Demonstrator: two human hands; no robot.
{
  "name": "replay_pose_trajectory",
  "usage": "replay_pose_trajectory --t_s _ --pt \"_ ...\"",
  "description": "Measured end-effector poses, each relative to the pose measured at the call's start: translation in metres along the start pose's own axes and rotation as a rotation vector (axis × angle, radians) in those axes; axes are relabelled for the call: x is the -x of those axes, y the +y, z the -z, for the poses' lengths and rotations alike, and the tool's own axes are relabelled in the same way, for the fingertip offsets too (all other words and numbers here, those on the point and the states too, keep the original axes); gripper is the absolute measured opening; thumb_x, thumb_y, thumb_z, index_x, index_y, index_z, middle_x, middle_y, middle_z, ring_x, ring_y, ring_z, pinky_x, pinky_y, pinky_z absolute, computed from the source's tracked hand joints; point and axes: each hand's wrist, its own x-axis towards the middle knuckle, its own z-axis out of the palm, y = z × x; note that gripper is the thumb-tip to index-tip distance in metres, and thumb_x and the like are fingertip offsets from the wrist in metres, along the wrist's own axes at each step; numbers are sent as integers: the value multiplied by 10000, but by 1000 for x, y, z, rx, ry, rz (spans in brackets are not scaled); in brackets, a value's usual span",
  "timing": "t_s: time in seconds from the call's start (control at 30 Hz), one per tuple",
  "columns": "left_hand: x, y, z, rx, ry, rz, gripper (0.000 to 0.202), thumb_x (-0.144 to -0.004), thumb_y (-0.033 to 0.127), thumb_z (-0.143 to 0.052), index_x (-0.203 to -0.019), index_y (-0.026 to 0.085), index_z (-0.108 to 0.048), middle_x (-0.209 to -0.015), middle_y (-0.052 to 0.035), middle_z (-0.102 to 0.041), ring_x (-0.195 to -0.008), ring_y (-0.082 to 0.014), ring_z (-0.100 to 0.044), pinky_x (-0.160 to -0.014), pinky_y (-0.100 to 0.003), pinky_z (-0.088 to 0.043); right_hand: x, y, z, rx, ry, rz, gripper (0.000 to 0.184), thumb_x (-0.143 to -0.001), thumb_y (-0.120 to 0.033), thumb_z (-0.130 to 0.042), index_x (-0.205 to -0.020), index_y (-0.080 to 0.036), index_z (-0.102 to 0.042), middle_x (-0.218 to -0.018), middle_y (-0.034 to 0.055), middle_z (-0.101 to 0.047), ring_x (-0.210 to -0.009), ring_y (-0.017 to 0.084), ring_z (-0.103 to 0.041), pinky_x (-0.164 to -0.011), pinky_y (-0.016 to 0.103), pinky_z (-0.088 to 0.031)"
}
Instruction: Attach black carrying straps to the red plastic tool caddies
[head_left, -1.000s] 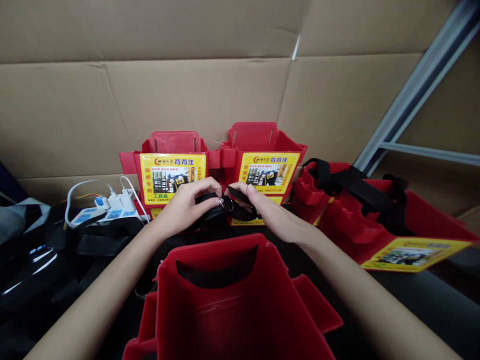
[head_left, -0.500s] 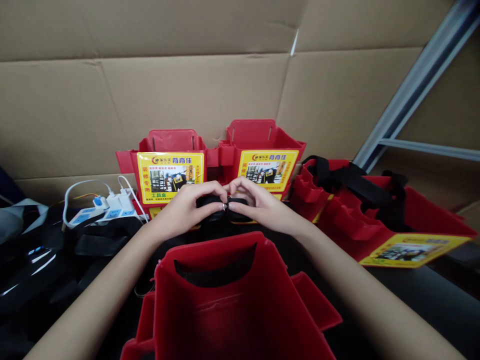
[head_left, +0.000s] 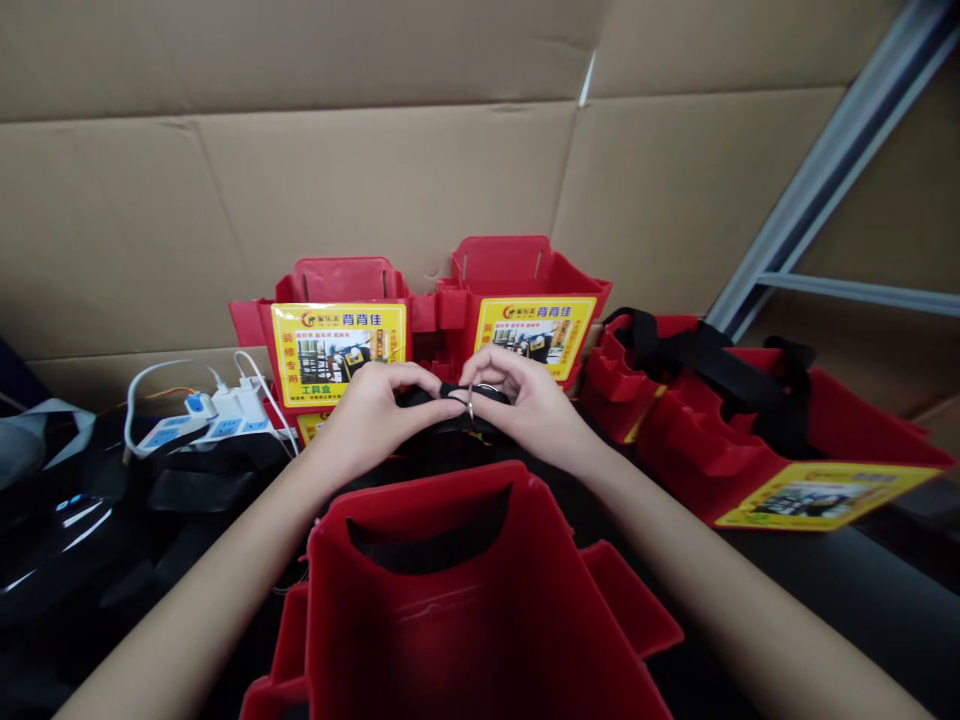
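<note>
Just beyond the near red plastic tool box [head_left: 480,650], my two hands meet over a black webbing strap [head_left: 444,422]. My left hand [head_left: 373,408] pinches the strap between thumb and fingers. A thin metal ring [head_left: 471,402] stands around the strap, gripped by the thumb and fingers of my right hand [head_left: 529,405]. A second curved piece of metal shows under the right fingers, partly hidden. Dark webbing also runs behind the slot in the near box's back wall.
Labelled red tool boxes [head_left: 337,350] stand against the cardboard wall [head_left: 375,190]. More red boxes with black straps [head_left: 712,370] lie at right, by a metal frame [head_left: 817,170]. At left are a power strip [head_left: 232,425] with cables and a heap of glossy black material [head_left: 75,530].
The metal ring, earlier mostly hidden between my fingertips, now stands in plain view around the strap. My right hand has shifted slightly right, and the black strap now spans between both hands.
</note>
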Motion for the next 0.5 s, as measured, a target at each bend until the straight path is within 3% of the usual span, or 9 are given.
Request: replay_pose_trajectory --t_s 0.07,0.13,0.27,0.37,0.5 --pt "0 2 2 65 -20 77 179 -731 330 -644 -761 156 -672 -663 7 -630 -564 -100 -501 -544 -222 -364 2 -3 2 13 -72 77 83 -837 -232 -526 -898 -179 -508 -824 10 -550 -780 115 -551 -691 236 -433" --pt "-1 3 3 173 -4 153 183 -731 329 -634 -754 149 -655 -617 18 -596 -523 -87 -472 -510 -208 -350 4 -6 4 90 -113 159 183 -836 -265 -543 -998 -189 -504 -952 36 -558 -900 139 -551 -777 259 -431" --pt "-3 3 8 337 9 210 159 -692 290 -659 -697 145 -595 -663 18 -599 -606 -93 -525 -586 -204 -409 7 -9 7 367 -52 246 310 -717 -261 -691 -958 -194 -508 -942 23 -565 -866 145 -546 -786 261 -420" --pt "-2 1 25 259 -54 228 146 -699 264 -637 -667 150 -552 -659 19 -568 -622 -95 -515 -588 -205 -401 6 -7 11 447 -33 267 263 -735 -248 -668 -929 -187 -500 -904 19 -566 -805 135 -544 -736 255 -423" --pt "4 -4 55 5 -265 264 132 -734 254 -583 -652 164 -531 -566 38 -475 -525 -84 -438 -491 -198 -338 4 -5 15 495 -102 259 195 -745 -249 -648 -868 -185 -511 -864 19 -585 -768 138 -547 -709 260 -420"
